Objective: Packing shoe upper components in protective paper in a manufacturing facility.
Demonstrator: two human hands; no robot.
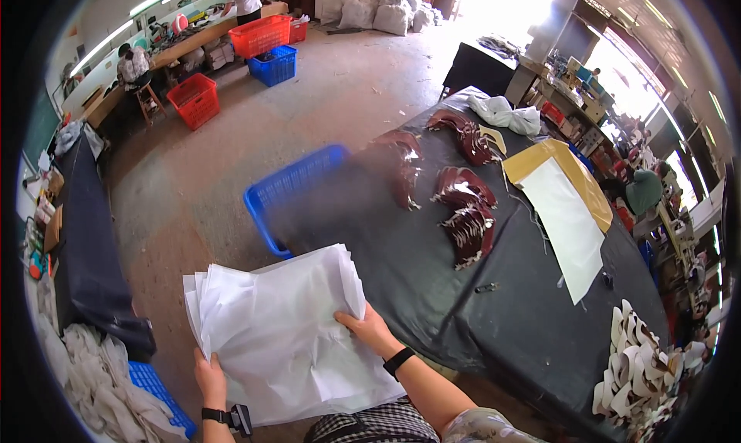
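A: What are the hands doing with the stack of white sheets (285, 335)?

B: Both are holding it. The left hand (210, 380) is gripping the near lower edge, fingers closing over that edge with the sheets running up and away from them. The right hand (370, 329) is lying on top at the right side, fingers spreading flat across the paper and pressing it down, thumb side toward the stack's middle.

A: Which way is the stack lying?

B: Its long axis is running from the left fingers, low and near the body, up and rightward past the right fingers. The sheets are fanning a little at the upper left corner, away from both hands. The stack is hanging in front of the person's lap, not resting on the black table (432, 289), which is lying just beyond the right fingertips.

A: Which hand is nearer the table?

B: The right one. Farther out from its fingers, dark red cut pieces (463, 211) are lying on the cloth, and a blue crate (285, 192) is standing beyond the stack's far edge.
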